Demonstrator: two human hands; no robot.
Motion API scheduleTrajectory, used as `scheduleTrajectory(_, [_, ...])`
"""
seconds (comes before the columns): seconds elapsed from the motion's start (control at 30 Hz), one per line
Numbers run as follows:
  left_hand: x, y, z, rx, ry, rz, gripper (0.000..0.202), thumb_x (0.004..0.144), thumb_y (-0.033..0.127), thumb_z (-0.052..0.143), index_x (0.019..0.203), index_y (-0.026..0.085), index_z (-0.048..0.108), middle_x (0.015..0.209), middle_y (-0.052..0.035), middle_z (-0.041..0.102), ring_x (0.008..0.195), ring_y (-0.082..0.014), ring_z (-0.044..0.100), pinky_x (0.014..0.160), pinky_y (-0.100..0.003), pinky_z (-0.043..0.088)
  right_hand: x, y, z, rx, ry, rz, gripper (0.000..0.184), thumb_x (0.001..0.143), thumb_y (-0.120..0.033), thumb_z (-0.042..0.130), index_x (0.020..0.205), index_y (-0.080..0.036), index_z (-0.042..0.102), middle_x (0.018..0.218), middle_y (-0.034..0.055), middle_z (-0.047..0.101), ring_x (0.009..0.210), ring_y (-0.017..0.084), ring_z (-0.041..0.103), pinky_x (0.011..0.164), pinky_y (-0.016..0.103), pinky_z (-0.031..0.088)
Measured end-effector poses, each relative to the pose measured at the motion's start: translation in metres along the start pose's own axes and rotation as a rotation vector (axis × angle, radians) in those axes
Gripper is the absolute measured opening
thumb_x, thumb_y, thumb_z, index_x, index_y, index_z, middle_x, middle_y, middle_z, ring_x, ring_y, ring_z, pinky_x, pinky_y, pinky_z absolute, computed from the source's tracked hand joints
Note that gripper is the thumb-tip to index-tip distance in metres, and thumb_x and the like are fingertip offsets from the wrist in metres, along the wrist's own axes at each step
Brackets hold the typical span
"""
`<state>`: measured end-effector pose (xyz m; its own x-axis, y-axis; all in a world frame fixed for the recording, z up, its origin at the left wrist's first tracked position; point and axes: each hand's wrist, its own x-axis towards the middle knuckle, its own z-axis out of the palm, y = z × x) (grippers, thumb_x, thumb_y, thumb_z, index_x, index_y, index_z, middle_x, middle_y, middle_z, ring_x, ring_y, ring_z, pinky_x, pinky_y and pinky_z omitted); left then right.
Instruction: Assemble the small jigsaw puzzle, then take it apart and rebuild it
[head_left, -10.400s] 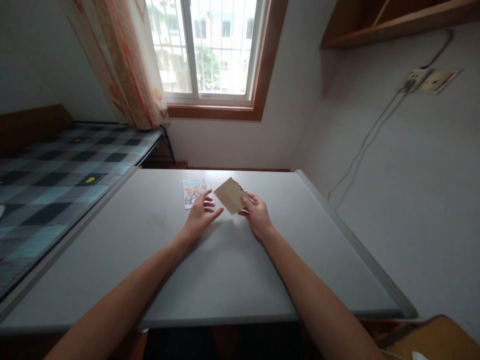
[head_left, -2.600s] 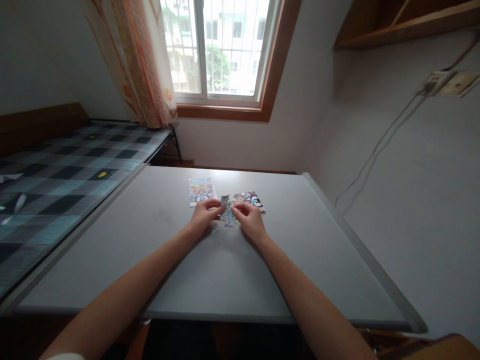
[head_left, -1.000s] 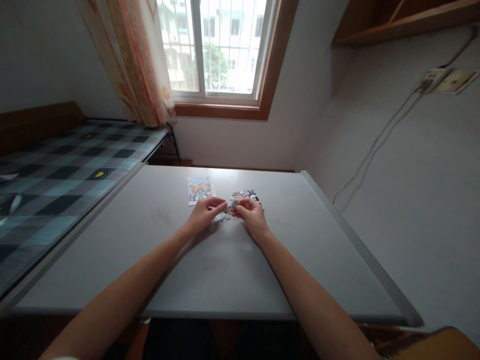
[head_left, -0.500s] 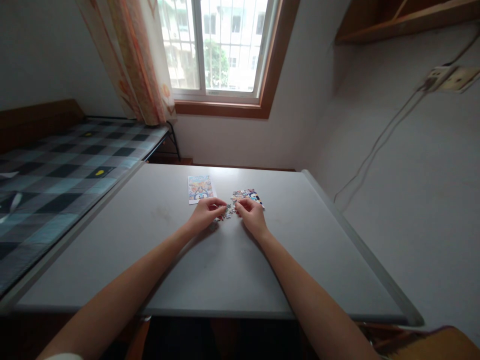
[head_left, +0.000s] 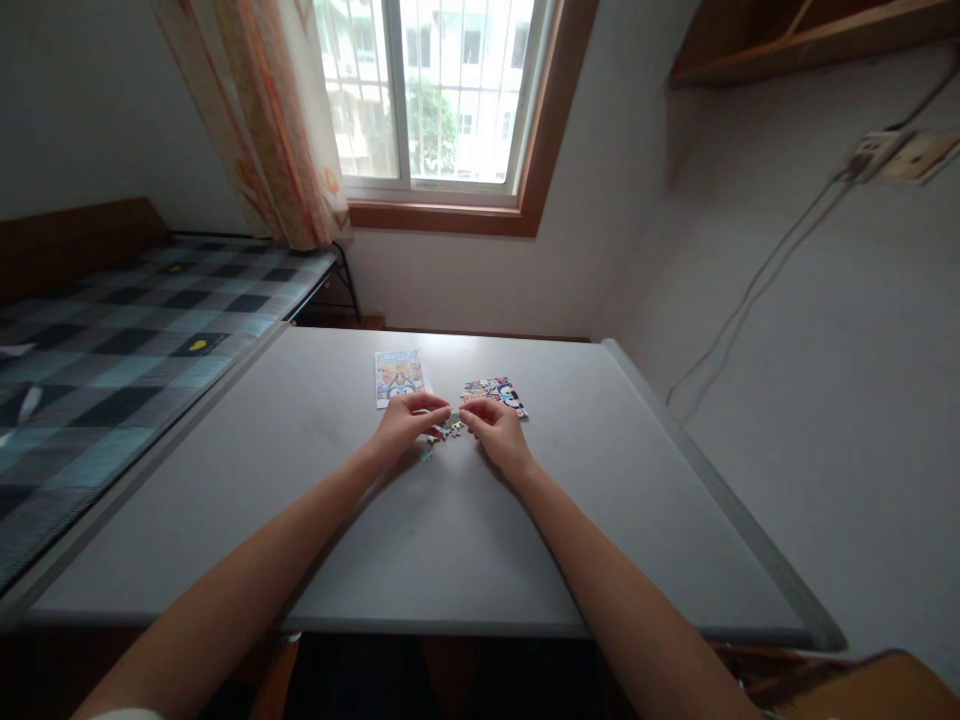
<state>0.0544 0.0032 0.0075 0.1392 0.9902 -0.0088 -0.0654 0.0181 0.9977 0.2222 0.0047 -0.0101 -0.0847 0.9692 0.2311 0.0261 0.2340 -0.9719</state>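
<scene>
Loose jigsaw pieces lie in a small pile on the pale table, under and between my two hands. My left hand is closed in a pinch at the pile's left side, with a small jigsaw piece seemingly at its fingertips. From the right, my right hand also pinches, its fingertips close to the left ones; what they hold is too small to make out. Just beyond the right hand lies a partly assembled jigsaw puzzle, its near edge hidden by the fingers. A printed picture card lies flat behind my left hand.
The white table has raised edges at left and right. A bed with a checked cover stands along its left side. Beyond are a window and a curtain. A cable hangs down the right wall.
My right hand has shifted slightly left and my left hand slightly left too, bringing the fingertips closer together. A loose piece below my left hand now shows more plainly.
</scene>
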Motion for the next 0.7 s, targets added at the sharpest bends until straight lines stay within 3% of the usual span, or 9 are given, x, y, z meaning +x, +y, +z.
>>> scheduleTrajectory(0.2, [0.002,-0.002,-0.002,-0.07,-0.002,-0.104,0.04,0.055,0.038,0.085,0.078,0.011,0.068,0.063,-0.0022,0.066,0.054,-0.013,0.063,0.056,-0.028,0.055,-0.005,-0.006,0.001,-0.135,-0.002,-0.127,0.016,0.077,-0.034,0.065,0.078,-0.018,0.067,0.076,0.0025,0.066,0.063,0.013,0.056,0.059,0.026,0.044])
scheduleTrajectory(0.33, [0.001,-0.001,-0.002,-0.075,-0.027,-0.088,0.042,0.056,0.037,0.085,0.083,0.011,0.068,0.065,-0.003,0.067,0.057,-0.0142,0.065,0.059,-0.028,0.056,-0.008,-0.011,0.002,-0.284,0.073,-0.211,0.015,0.08,-0.032,0.06,0.082,-0.018,0.067,0.082,0.0039,0.066,0.064,0.013,0.056,0.062,0.027,0.045])
scheduleTrajectory(0.57, [0.0,-0.001,0.0,-0.019,-0.056,-0.011,0.038,0.057,0.036,0.085,0.08,0.012,0.066,0.068,-0.0019,0.067,0.058,-0.0143,0.066,0.06,-0.028,0.055,-0.004,-0.003,0.002,-0.144,0.166,-0.101,0.02,0.08,-0.036,0.06,0.081,-0.017,0.066,0.077,0.0044,0.068,0.067,0.017,0.06,0.063,0.029,0.049])
scheduleTrajectory(0.7, [0.0,-0.001,-0.001,-0.105,-0.064,-0.097,0.039,0.054,0.034,0.086,0.079,0.012,0.064,0.067,-0.0025,0.068,0.058,-0.015,0.067,0.061,-0.028,0.056,-0.007,-0.007,0.004,-0.236,0.164,-0.231,0.016,0.083,-0.033,0.057,0.081,-0.019,0.065,0.08,0.004,0.067,0.074,0.017,0.061,0.07,0.03,0.049])
